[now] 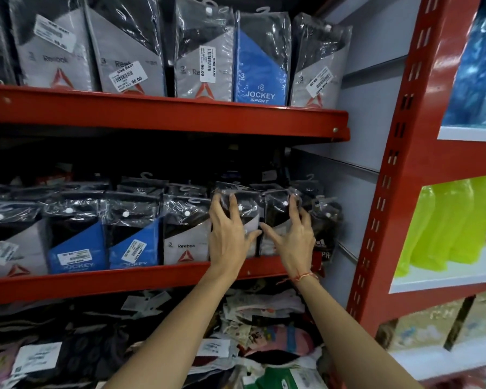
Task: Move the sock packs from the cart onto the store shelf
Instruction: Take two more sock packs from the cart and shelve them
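Both my hands are up at the middle red shelf (157,279). My left hand (227,234) has its fingers spread over the top of a black and grey sock pack (249,214) that stands upright on the shelf. My right hand (293,235) rests on the neighbouring sock pack (277,211), fingers spread across its front. Both packs are in clear plastic with hooks on top. To their left stands a row of Reebok and blue Jockey packs (135,237). A dark Adidas pack (326,228) leans at the right end. The cart is out of view.
The upper red shelf (163,113) carries more upright sock packs. Below the middle shelf lies a jumble of loose socks and tags (258,318). A red slotted upright post (390,178) stands to the right, with neon green items (446,226) on white shelves beyond.
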Motion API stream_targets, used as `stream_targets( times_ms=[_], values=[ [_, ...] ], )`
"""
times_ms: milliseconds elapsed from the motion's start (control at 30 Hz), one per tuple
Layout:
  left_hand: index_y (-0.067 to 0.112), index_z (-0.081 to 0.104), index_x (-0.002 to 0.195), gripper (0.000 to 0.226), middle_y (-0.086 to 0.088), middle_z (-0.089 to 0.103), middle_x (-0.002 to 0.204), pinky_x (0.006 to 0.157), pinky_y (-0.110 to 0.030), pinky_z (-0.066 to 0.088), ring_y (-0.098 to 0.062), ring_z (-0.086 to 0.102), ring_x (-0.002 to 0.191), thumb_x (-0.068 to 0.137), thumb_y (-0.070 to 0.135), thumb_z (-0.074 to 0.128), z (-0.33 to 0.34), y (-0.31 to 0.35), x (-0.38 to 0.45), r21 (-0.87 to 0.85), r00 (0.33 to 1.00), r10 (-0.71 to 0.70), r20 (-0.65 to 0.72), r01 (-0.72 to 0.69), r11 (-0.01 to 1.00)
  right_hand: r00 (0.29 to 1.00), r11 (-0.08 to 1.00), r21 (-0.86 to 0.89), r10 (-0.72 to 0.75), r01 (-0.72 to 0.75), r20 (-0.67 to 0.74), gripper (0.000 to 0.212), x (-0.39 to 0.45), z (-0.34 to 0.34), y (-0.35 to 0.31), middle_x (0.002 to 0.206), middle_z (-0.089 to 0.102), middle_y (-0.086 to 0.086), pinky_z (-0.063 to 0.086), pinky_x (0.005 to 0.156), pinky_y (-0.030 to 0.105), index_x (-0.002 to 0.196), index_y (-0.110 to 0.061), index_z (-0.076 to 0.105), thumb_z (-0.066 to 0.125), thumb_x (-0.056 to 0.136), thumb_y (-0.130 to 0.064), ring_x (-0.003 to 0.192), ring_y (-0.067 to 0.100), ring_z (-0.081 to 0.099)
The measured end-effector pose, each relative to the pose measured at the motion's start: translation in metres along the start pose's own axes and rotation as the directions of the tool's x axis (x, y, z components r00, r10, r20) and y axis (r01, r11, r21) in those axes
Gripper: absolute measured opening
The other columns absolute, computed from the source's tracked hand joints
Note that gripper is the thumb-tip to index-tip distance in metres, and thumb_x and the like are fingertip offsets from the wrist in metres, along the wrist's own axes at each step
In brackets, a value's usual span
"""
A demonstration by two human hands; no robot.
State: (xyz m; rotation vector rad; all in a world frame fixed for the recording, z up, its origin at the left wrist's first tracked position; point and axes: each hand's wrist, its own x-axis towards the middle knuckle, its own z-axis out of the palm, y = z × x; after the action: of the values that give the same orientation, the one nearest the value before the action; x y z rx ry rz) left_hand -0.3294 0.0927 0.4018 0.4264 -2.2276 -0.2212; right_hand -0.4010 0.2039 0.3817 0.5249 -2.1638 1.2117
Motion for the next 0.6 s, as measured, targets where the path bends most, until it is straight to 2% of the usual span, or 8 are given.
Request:
stream_targets(
  times_ms=[100,200,267,333,400,467,500,600],
  values=[
    [0.001,0.013,0.147,0.098,-0.027,0.019,0.15,0.102,-0.037,0.047,-0.036,0.023,0.139,0.08,0.05,0.065,-0.004,0.001,0.0,0.16,0.996,0.022,0.088,-0.036,0.986,0.991,0.994,-0.107,-0.004,0.019,0.13,0.093,-0.004,-0.011,0.0,0.15,0.036,0.02,0.053,0.09,0.044,0.154,-0.026,0.015,0.067,0.082,-0.053,0.121,0.039,0.055],
    [0.001,0.035,0.14,0.088,-0.023,0.041,0.14,0.091,-0.03,0.053,-0.033,0.039,0.131,0.073,0.043,0.076,-0.019,0.002,0.002,0.401,0.994,0.08,0.071,-0.102,0.91,0.977,0.864,-0.476,-0.075,0.163,0.198,0.088,0.003,-0.031,-0.013,0.142,0.045,0.022,0.057,0.083,0.041,0.152,-0.014,0.021,0.06,0.085,-0.056,0.118,0.037,0.057],
    [0.008,0.054,0.128,0.075,-0.014,0.058,0.126,0.082,-0.024,0.056,-0.026,0.052,0.119,0.067,0.04,0.082,-0.033,-0.003,0.003,0.505,0.983,0.173,0.062,-0.18,0.844,0.969,0.783,-0.572,-0.183,0.245,0.164,0.079,0.009,-0.046,-0.026,0.137,0.048,0.02,0.056,0.087,0.038,0.146,-0.007,0.035,0.06,0.087,-0.052,0.12,0.035,0.052],
    [0.011,0.059,0.124,0.072,-0.009,0.062,0.121,0.09,-0.028,0.053,-0.023,0.056,0.114,0.062,0.038,0.085,-0.048,-0.018,0.007,0.509,0.964,0.262,0.045,-0.248,0.824,0.913,0.762,-0.506,-0.368,0.404,0.175,0.068,0.013,-0.055,-0.04,0.131,0.053,0.017,0.055,0.089,0.037,0.139,-0.004,0.047,0.065,0.088,-0.044,0.116,0.032,0.052],
    [0.007,0.05,0.132,0.077,-0.014,0.055,0.132,0.112,-0.037,0.034,-0.028,0.048,0.127,0.068,0.033,0.082,-0.057,-0.042,0.013,0.451,0.954,0.297,0.043,-0.284,0.846,0.815,0.732,-0.36,-0.504,0.579,0.284,0.066,0.016,-0.052,-0.055,0.134,0.053,0.015,0.051,0.099,0.039,0.139,-0.004,0.048,0.069,0.086,-0.037,0.123,0.031,0.05],
    [0.004,0.032,0.143,0.081,-0.018,0.038,0.148,0.119,-0.04,0.009,-0.03,0.029,0.14,0.078,0.025,0.075,-0.065,-0.067,0.018,0.451,0.958,0.264,0.108,-0.284,0.846,0.725,0.694,-0.274,-0.514,0.666,0.459,0.077,0.019,-0.038,-0.07,0.149,0.041,0.012,0.033,0.118,0.04,0.147,-0.007,0.036,0.071,0.085,-0.036,0.141,0.028,0.034],
    [0.004,0.025,0.146,0.082,-0.017,0.03,0.152,0.12,-0.041,0.004,-0.029,0.022,0.143,0.081,0.021,0.072,-0.067,-0.08,0.02,0.474,0.96,0.236,0.149,-0.279,0.835,0.703,0.684,-0.274,-0.488,0.677,0.518,0.084,0.02,-0.028,-0.076,0.155,0.033,0.011,0.022,0.123,0.039,0.15,-0.007,0.028,0.071,0.084,-0.037,0.146,0.026,0.024],
    [0.005,0.028,0.145,0.084,-0.017,0.034,0.151,0.119,-0.038,0.008,-0.028,0.028,0.142,0.077,0.01,0.076,-0.065,-0.099,0.016,0.433,0.967,0.187,0.173,-0.245,0.867,0.738,0.69,-0.343,-0.417,0.637,0.53,0.092,0.012,0.0,-0.074,0.16,0.021,0.01,0.01,0.125,0.035,0.153,-0.007,0.016,0.073,0.084,-0.028,0.15,0.024,0.015]
  ],
)
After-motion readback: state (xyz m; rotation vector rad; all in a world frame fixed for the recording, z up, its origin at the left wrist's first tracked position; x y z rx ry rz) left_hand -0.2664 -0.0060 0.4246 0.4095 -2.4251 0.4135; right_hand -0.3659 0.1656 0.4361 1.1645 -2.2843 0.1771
